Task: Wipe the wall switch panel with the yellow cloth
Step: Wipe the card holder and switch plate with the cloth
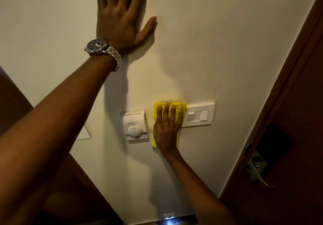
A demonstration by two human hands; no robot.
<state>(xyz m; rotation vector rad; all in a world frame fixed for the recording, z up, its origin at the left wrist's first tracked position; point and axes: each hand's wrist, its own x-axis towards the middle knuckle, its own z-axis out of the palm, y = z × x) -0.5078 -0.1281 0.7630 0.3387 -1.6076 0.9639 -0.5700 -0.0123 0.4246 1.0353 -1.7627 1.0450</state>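
Note:
A white wall switch panel (201, 115) with two rocker switches is set in the cream wall. Its left part is hidden under a folded yellow cloth (176, 106). My right hand (167, 130) lies flat on the cloth, fingers pointing up, pressing it against the wall and the panel's left end. My left hand (120, 15), with a metal wristwatch (100, 49) on the wrist, is spread flat on the bare wall high above, holding nothing.
A white dial thermostat (134, 126) is mounted just left of the cloth. A dark wooden door with a metal lever handle (260, 174) stands at the right. Another pale wall plate (83, 133) shows behind my left forearm. A small lit fixture (168, 217) sits low on the wall.

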